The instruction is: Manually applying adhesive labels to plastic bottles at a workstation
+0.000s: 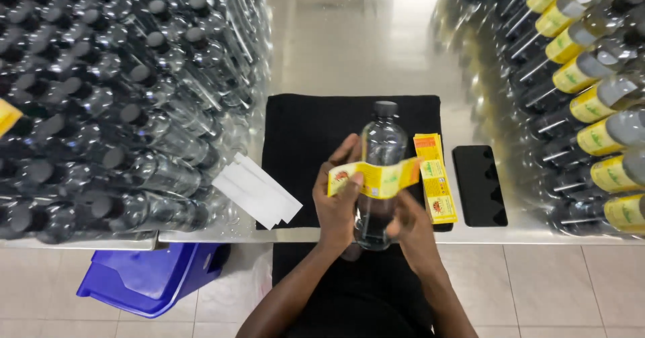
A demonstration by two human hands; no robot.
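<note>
Your left hand [339,200] is curled around a clear plastic bottle [377,177], fingers wrapped on its left side while the thumb pins the left end of a yellow label [375,179] against it. Your right hand [411,224] cups the bottle lower down from the right, fingers closed on its base end; the label's right end stands free, just off the bottle. The bottle lies tilted away from you, its dark cap [385,108] pointing toward the far edge of the black cloth [302,136] on the steel table [363,49]. Both forearms rise from the bottom of the view and meet at the bottle. A stack of yellow labels [435,183] sits just right of your hands.
</note>
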